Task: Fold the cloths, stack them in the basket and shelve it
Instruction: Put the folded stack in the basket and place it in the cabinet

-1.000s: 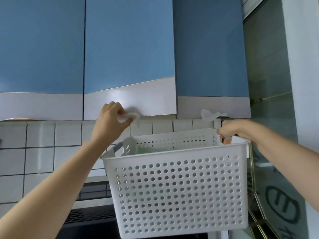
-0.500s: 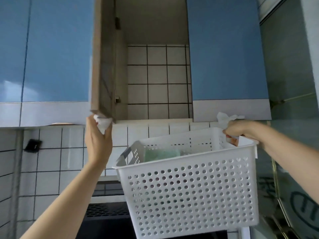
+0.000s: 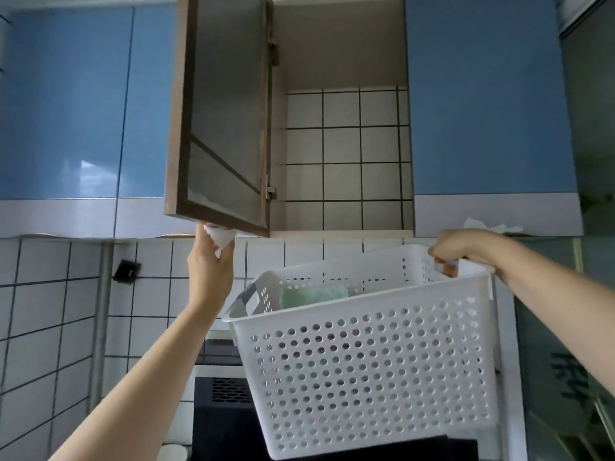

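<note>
A white perforated plastic basket (image 3: 372, 371) hangs in the air at lower right, tilted, with a folded pale green cloth (image 3: 314, 296) showing inside it. My right hand (image 3: 461, 247) grips the basket's right handle. My left hand (image 3: 209, 271) is raised to the bottom edge of the open cupboard door (image 3: 219, 121) and pinches a small white tissue (image 3: 221, 236) against it. The open wall cupboard (image 3: 342, 154) above the basket shows a bare tiled back wall.
Shut blue cupboard doors (image 3: 489, 94) flank the open one. A white tissue (image 3: 486, 226) pokes out under the right-hand door. White tiled wall (image 3: 60, 294) at left, a dark appliance (image 3: 223, 420) below, a glass-fronted cabinet (image 3: 592, 194) at far right.
My left hand has swung the cupboard door from shut to wide open, moving left with it. The basket stays held up in my right hand.
</note>
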### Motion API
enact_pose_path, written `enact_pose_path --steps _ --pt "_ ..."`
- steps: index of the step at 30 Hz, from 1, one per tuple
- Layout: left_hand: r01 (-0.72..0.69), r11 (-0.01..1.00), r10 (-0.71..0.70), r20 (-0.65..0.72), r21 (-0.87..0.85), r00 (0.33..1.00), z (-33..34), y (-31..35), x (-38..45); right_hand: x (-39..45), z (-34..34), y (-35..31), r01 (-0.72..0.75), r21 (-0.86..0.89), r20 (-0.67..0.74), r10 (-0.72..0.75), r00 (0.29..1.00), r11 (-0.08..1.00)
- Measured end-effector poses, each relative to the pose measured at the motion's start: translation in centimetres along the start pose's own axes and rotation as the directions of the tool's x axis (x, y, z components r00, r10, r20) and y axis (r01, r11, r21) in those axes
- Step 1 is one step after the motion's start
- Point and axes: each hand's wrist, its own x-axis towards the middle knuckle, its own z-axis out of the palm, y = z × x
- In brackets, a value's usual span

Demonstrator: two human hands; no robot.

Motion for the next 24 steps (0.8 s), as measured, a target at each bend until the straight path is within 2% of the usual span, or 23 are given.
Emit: enact_pose_path --steps 2,5,7,8,10,11,13,14,18,20,22,24 --pt "0.056 0.998 -0.057 0.025 0.026 0.998 -0.6 0.0 0.0 -0.2 0.1 -0.7 0.020 0.011 -0.005 -0.020 1.000 1.000" --pt "0.112 0.992 -0.121 0.148 0.064 0.982 -2.0 -1.7 0.3 -0.4 0.0 -1.4 0.045 0.046 -0.018 -0.044 0.999 0.998" --pt "0.244 0.968 -0.252 0.237 0.064 0.938 -2.6 -3.4 0.5 -0.4 -0.1 -1.7 0.063 0.085 -0.017 -0.062 0.998 0.994" --pt "0.345 0.936 -0.351 0.277 0.072 0.894 -2.6 -3.9 0.4 -0.4 -0.1 -1.8 0.074 0.097 -0.020 -0.072 0.997 0.993" --pt "0.580 0.810 -0.567 0.365 0.085 0.738 -2.5 -4.9 0.1 -0.4 -0.1 -1.9 0.092 0.115 -0.030 -0.089 0.996 0.989" --pt "0.694 0.715 -0.654 0.437 0.089 0.618 -2.6 -4.9 -0.2 -0.4 0.0 -1.9 0.098 0.124 -0.035 -0.095 0.995 0.987" --pt "0.851 0.518 -0.713 0.594 0.085 0.374 -2.8 -3.9 -1.0 -0.3 0.2 -1.8 0.103 0.145 -0.041 -0.098 0.994 0.984" --pt "0.881 0.463 -0.694 0.658 0.097 0.292 -3.1 -3.7 -1.1 -0.3 0.3 -1.8 0.103 0.161 -0.039 -0.098 0.994 0.982" --pt "0.881 0.413 -0.631 0.770 0.232 0.093 -4.4 -3.0 -0.6 -0.2 0.2 -1.8 0.137 0.163 -0.056 -0.130 0.990 0.977" --pt "0.845 0.433 -0.635 0.772 0.313 0.039 -4.5 -2.1 -0.9 0.0 0.0 -1.9 0.154 0.138 -0.072 -0.145 0.987 0.978" --pt "0.818 0.464 -0.657 0.751 0.341 0.060 -4.4 -0.8 -1.6 0.2 -0.6 -2.1 0.168 0.114 -0.078 -0.159 0.984 0.979" --pt "0.840 0.442 -0.666 0.742 0.314 0.073 -4.5 0.2 -2.4 0.1 -1.4 -2.3 0.162 0.114 -0.082 -0.153 0.985 0.980"
